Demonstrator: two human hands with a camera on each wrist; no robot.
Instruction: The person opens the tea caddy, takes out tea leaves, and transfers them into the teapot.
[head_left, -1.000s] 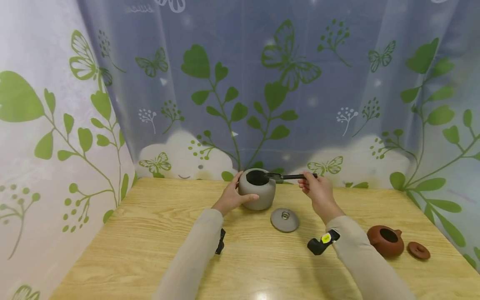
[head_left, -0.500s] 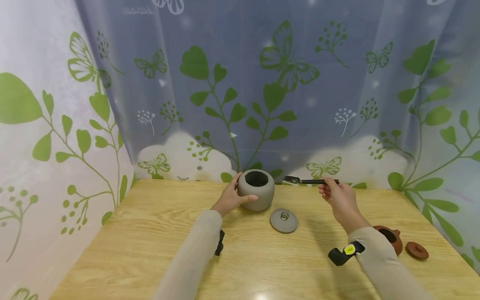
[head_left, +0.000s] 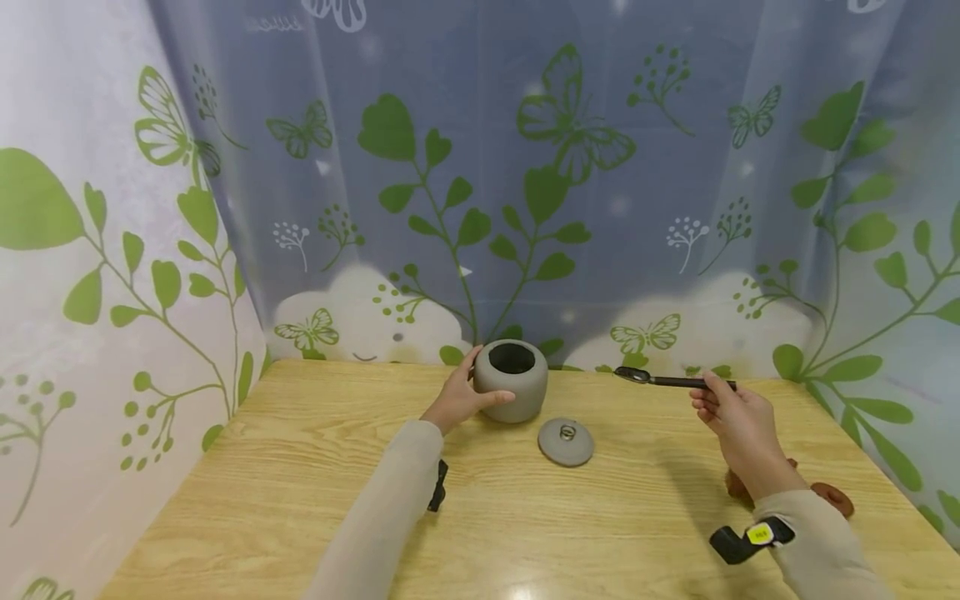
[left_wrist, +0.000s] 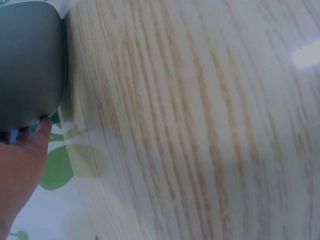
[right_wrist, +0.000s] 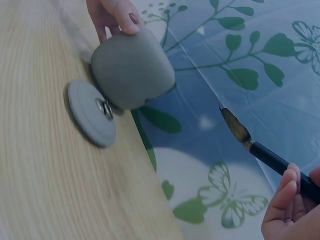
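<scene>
A round grey ceramic jar [head_left: 525, 398] stands uncovered near the table's back edge, its dark mouth facing up. My left hand [head_left: 465, 395] grips its left side, thumb across the front; in the left wrist view, fingertips of that hand [left_wrist: 24, 165] press against the jar wall [left_wrist: 30, 65]. Over the right part of the table, my right hand [head_left: 742, 421] pinches the handle end of a black-handled scoop [head_left: 675, 382], its bowl pointing left. The right wrist view shows something dark at the scoop's tip [right_wrist: 235, 127]. The jar's grey lid [head_left: 566, 450] lies in front, ring knob up.
A reddish-brown clay teapot [head_left: 737, 485] sits at the right, mostly hidden behind my right forearm. Beside it lies its small round lid [head_left: 836, 500], partly covered by the sleeve. A printed curtain [head_left: 450, 208] hangs right behind the wooden table [head_left: 322, 467].
My right hand has carried the scoop out of the jar's mouth and away to the right, toward the teapot. The left hand and the jar have stayed put.
</scene>
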